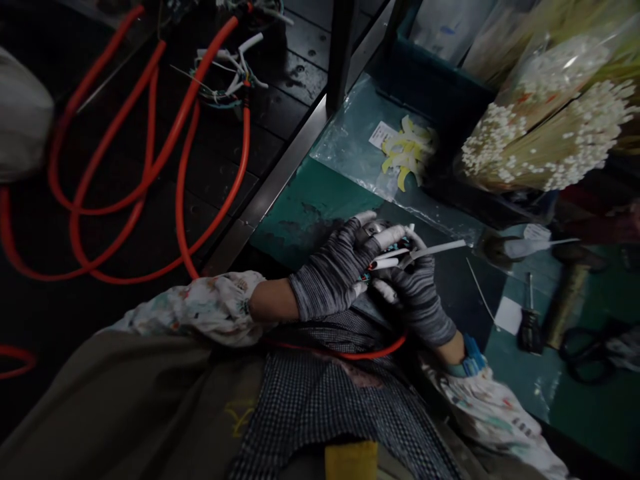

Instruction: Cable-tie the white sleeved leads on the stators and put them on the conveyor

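Both my hands wear grey knit gloves with white fingertips and meet at the near edge of a green work table. My left hand is closed around a bundle of thin wires with white sleeves and a red tip. My right hand pinches the same wires from the other side. A white cable tie sticks out to the right from between the fingers. An orange cable runs from under my hands across my lap.
Orange cable loops lie on the dark floor at left, ending in stripped wires. A clear bag of yellow and white pieces, bundled white-tipped ties, a screwdriver, black scissors and a teal bin crowd the table.
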The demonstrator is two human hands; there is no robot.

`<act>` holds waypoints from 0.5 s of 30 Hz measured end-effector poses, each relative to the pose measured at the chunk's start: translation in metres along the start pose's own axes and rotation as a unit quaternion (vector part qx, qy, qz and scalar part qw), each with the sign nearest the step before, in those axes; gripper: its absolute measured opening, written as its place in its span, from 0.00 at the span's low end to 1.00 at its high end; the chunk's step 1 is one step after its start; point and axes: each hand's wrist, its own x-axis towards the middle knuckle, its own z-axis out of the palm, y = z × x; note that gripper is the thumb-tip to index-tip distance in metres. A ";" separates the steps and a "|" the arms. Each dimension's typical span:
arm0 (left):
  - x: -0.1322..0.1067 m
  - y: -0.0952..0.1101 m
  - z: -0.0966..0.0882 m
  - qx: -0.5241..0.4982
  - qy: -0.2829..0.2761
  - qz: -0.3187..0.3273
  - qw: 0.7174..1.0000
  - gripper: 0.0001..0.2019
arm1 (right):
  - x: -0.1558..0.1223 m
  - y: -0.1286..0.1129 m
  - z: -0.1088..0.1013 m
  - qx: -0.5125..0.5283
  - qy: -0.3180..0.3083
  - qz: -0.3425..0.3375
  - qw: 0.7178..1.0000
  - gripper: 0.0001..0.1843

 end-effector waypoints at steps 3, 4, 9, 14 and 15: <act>0.002 -0.004 0.002 -0.012 0.010 0.001 1.000 0.46 | 0.000 -0.013 0.005 0.040 0.045 0.053 0.997 0.20; 0.003 -0.007 0.001 -0.017 0.012 -0.004 1.000 0.45 | 0.002 -0.016 0.005 0.062 0.051 0.063 0.995 0.21; 0.014 -0.044 -0.021 -0.068 -0.029 -0.075 0.994 0.48 | 0.033 -0.016 -0.006 0.141 0.000 0.036 0.989 0.15; 0.020 -0.069 -0.049 -0.034 -0.088 -0.141 0.986 0.47 | 0.067 -0.006 -0.003 0.171 -0.031 -0.012 0.985 0.13; 0.017 -0.068 -0.050 0.028 -0.052 -0.139 0.988 0.45 | 0.071 -0.005 0.001 0.173 -0.019 -0.008 0.985 0.14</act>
